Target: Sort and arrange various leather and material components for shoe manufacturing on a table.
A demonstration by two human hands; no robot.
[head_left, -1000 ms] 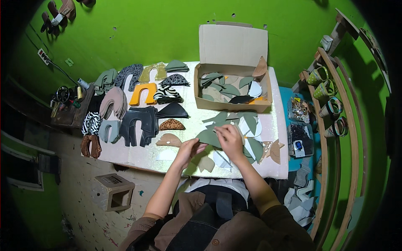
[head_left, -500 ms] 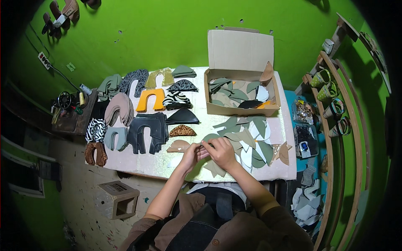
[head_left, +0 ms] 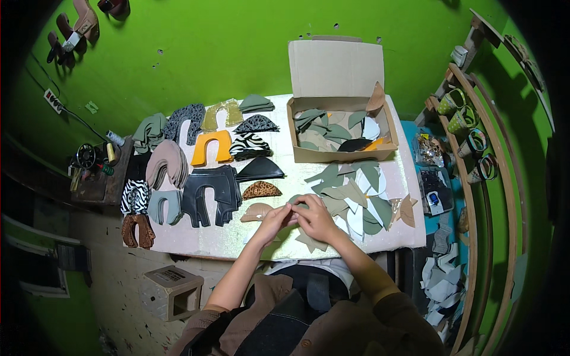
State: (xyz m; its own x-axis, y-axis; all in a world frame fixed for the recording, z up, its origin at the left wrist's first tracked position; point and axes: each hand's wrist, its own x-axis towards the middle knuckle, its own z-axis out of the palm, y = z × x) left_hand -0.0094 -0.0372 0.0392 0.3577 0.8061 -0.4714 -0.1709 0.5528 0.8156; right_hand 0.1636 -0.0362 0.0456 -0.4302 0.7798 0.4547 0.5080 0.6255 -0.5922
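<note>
My left hand (head_left: 276,224) and my right hand (head_left: 314,218) meet over the near edge of the table, fingertips closed together. A green piece of sheet material (head_left: 301,201) shows at the fingertips, mostly covered by the fingers. Beside my left hand lies a tan half-moon stack (head_left: 256,212), with a leopard-print half-moon stack (head_left: 262,189) beyond it. To the right of my right hand spreads a loose pile of cut pieces (head_left: 350,199) in green, tan and white. Some are half-moons, others pointed scraps.
An open cardboard box (head_left: 338,155) holding cut pieces stands behind the pile. Stacks of U-shaped pieces, including black (head_left: 209,193), orange (head_left: 211,148) and pink (head_left: 166,161), cover the table's left. A wooden rack (head_left: 466,196) stands at right; a sewing machine (head_left: 86,155) at far left.
The view has shifted slightly. My hands stay together at nearly the same spot, with their fingers a little repositioned. The stacks and the box have not been moved.
</note>
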